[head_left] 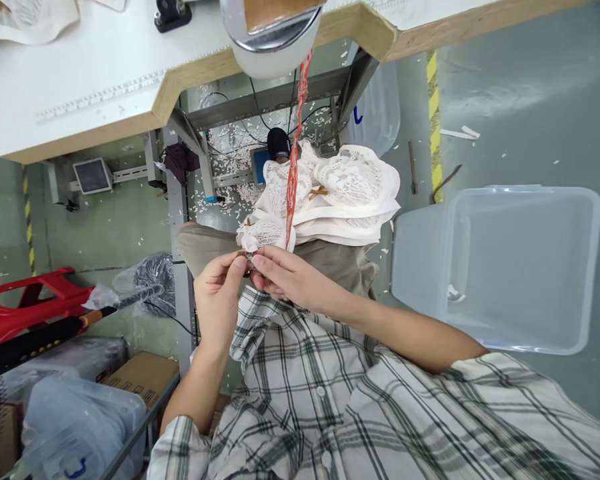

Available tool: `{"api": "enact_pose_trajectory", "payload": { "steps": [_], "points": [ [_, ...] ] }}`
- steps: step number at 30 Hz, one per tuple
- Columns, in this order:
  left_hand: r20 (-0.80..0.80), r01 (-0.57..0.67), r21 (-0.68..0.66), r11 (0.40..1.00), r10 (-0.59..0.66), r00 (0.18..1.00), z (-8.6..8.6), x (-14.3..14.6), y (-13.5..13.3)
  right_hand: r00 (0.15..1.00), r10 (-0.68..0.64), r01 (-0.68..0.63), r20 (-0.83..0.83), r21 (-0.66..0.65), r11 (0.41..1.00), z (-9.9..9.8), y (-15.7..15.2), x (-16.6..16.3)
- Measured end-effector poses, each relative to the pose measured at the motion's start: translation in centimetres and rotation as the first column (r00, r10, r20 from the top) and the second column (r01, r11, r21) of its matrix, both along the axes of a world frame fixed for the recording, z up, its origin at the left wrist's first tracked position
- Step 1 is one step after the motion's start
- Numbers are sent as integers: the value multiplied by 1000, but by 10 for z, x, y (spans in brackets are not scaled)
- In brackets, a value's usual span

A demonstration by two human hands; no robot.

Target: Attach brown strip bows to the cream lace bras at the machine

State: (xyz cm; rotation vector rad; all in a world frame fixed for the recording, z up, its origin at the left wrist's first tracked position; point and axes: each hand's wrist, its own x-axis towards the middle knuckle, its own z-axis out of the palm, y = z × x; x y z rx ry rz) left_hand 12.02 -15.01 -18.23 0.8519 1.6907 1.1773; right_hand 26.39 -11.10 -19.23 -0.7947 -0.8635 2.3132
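Note:
A stack of white lace bras (347, 193) with small brown bows lies across my lap. My left hand (220, 280) and my right hand (280, 270) meet at the near left edge of the stack. Both are closed, with thumbs and fingertips pinching a small brownish-grey piece (251, 262) between them. What it is, and whether it joins the nearest bra, is too small to tell. A red and white strand (293, 167) hangs from above and runs down over the bras, ending close to my right hand.
Above is a white worktable (90, 87) with a notched wooden edge, a printed ruler and a rounded white-and-metal machine part (275, 47). A clear plastic bin (523, 267) stands on the right. At left are a red stool (35, 300), a cardboard box (143, 377) and plastic tubs (85, 420).

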Motion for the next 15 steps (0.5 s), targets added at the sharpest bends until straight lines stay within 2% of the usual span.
{"api": "enact_pose_trajectory", "payload": {
  "steps": [6, 11, 15],
  "points": [
    [-190, 63, 14, 998, -59, 980, 6, 0, 0, 1000, 4, -4, 22, 16, 1000, -3, 2, 1],
    [-372, 213, 87, 973, -167, 913, 4, -2, -2, 999, 29, -30, 39, 18, 999, -8, 4, 4],
    [-464, 283, 116, 952, -200, 863, 2, -2, -2, 997, 38, -40, 67, 33, 999, -9, 6, 8]
  ]
}}
